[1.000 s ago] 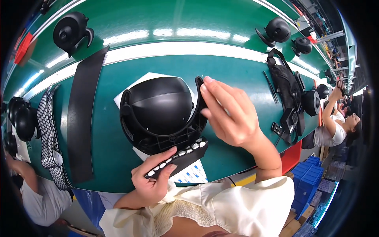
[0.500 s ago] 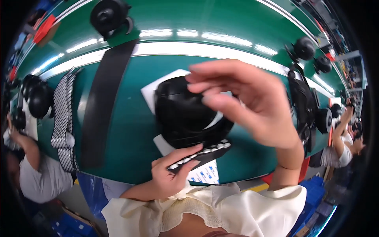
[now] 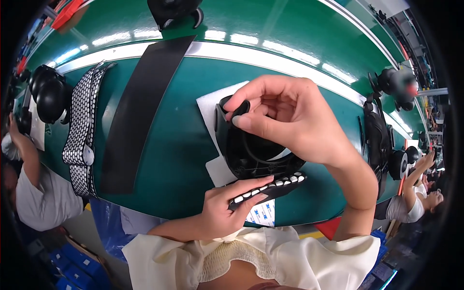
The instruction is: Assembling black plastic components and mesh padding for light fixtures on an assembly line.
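Note:
A black helmet shell (image 3: 251,150) lies open side up on a white foam sheet (image 3: 212,108) on the green bench. My right hand (image 3: 290,118) reaches over it and pinches a small black pad (image 3: 238,109) between thumb and forefinger at the shell's upper left rim. My left hand (image 3: 227,208) holds a black strip with a row of small white pads (image 3: 268,188) against the shell's near edge.
A long black strip (image 3: 140,101) and a black-and-white dotted strap (image 3: 82,130) lie to the left. More black helmets (image 3: 48,92) sit at the far left, top (image 3: 174,9) and right (image 3: 396,82). Other people work at both sides (image 3: 34,188) (image 3: 415,193). Blue crates (image 3: 72,270) stand below the bench.
The helmet has been turned from dome up to open side up. My right hand moved from its right side to the upper left rim with a small pad. The view shifted left.

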Demonstrator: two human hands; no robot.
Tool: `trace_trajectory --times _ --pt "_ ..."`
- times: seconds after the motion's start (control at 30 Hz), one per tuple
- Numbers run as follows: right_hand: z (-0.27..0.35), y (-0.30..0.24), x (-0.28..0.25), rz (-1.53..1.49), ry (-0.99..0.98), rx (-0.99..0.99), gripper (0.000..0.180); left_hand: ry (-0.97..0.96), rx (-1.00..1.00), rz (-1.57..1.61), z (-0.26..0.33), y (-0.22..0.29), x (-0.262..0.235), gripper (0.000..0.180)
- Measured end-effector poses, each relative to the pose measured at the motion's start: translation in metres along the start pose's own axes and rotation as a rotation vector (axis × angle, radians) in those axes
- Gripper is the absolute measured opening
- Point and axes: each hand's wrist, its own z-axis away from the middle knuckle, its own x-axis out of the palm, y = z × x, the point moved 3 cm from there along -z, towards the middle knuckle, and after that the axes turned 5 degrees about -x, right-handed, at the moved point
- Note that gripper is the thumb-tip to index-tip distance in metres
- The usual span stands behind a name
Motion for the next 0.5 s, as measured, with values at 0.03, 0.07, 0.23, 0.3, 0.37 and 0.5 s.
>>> trace_trajectory --times 0.03,0.07,0.23,0.3,0.37,0.5 --pt "0.002 0.002 -0.001 0.002 0.006 0.007 0.019 -0.003 -0.014 0.013 -0.002 0.000 0.000 0.023" --pt "0.003 0.002 -0.003 0.020 0.021 -0.030 0.018 -0.009 -0.024 0.018 -0.003 0.003 0.001 0.024" --pt "0.044 -0.030 -0.007 0.660 0.445 -0.540 0.020 0.004 -0.075 0.080 0.005 -0.003 -0.016 0.022" --pt "0.085 -0.032 -0.012 0.829 0.399 -0.704 0.011 0.023 -0.094 0.202 0.010 -0.005 -0.020 0.026" --pt "0.095 -0.022 -0.001 0.696 0.211 -0.559 0.035 -0.073 -0.138 0.349 0.012 -0.001 -0.018 0.031" --pt "0.091 0.008 0.018 0.515 0.151 -0.451 0.047 -0.084 0.063 0.443 0.007 0.005 -0.003 0.033"
